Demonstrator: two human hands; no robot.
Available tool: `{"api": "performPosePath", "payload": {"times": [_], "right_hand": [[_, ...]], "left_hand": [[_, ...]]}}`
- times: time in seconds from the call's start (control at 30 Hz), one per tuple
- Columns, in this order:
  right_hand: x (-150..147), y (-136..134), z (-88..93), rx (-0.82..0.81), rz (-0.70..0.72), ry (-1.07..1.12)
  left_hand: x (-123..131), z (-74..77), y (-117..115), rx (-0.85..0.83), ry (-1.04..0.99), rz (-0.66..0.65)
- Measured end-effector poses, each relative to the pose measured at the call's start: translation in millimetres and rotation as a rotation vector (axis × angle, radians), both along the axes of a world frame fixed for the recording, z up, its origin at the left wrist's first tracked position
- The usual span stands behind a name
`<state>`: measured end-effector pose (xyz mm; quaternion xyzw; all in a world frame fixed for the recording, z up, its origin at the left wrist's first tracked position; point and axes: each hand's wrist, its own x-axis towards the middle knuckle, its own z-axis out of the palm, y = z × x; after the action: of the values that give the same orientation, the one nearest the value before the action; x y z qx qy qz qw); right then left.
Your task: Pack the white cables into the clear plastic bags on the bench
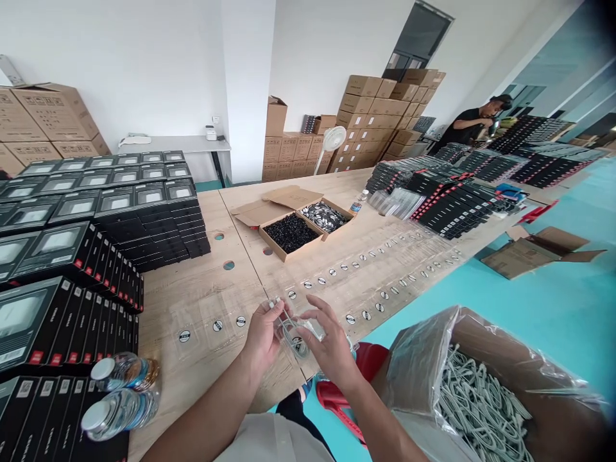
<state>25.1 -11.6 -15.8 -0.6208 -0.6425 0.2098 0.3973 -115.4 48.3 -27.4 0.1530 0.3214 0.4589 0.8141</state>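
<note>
A pale grey cable [290,330] is looped between my hands above the front edge of the table. My left hand [262,333] is closed, pinching the cable near its white plug ends, which stick up past the thumb. Opposite it, my right hand [331,343] has its fingers apart and slightly curved, with the thumb at the cable's loop. Clear plastic with a round black-and-white label lies at the loop; whether it is held or sits beneath is unclear. Flat clear plastic trays [219,327] with similar labels rest to the left of my hands.
Stacked black boxes [163,221] and water bottles [122,410] stand left. Rows of clear trays [385,256] stretch rightward. An open carton [289,253] holds small black pieces. A large box [423,359] of grey cables [481,404] stands by a red stool [370,362]. A co-worker [464,128] is far right.
</note>
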Motion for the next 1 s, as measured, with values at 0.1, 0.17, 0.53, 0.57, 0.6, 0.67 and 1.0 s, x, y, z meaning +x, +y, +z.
{"api": "performPosePath", "payload": {"times": [0.1,0.17,0.53,0.57,0.6,0.67,1.0], "right_hand": [[-2.1,11.9,-1.7,-0.103,-0.037,0.166],[0.2,18.0,-3.1,-0.168,0.000,0.199],[-3.4,0.9,-13.2,-0.422,0.159,0.585],[-5.4,-2.7,-13.0,-0.435,0.182,0.654],[-7.2,-5.8,-12.6,-0.441,0.178,0.702],[-10.1,-10.2,-10.7,-0.436,0.122,0.747],[-14.8,-14.1,-11.0,-0.423,-0.024,0.734]], "left_hand": [[3.1,2.8,-6.2,0.010,-0.027,-0.035],[2.8,1.3,-8.3,-0.010,-0.043,-0.061],[-9.0,3.5,14.7,0.058,-0.040,-0.020],[-10.0,5.1,16.1,0.061,-0.037,-0.026],[-10.9,6.6,16.8,0.064,-0.034,-0.036],[-12.0,9.7,16.9,0.079,-0.029,-0.053],[-11.1,15.9,11.9,0.100,-0.043,-0.106]]}}
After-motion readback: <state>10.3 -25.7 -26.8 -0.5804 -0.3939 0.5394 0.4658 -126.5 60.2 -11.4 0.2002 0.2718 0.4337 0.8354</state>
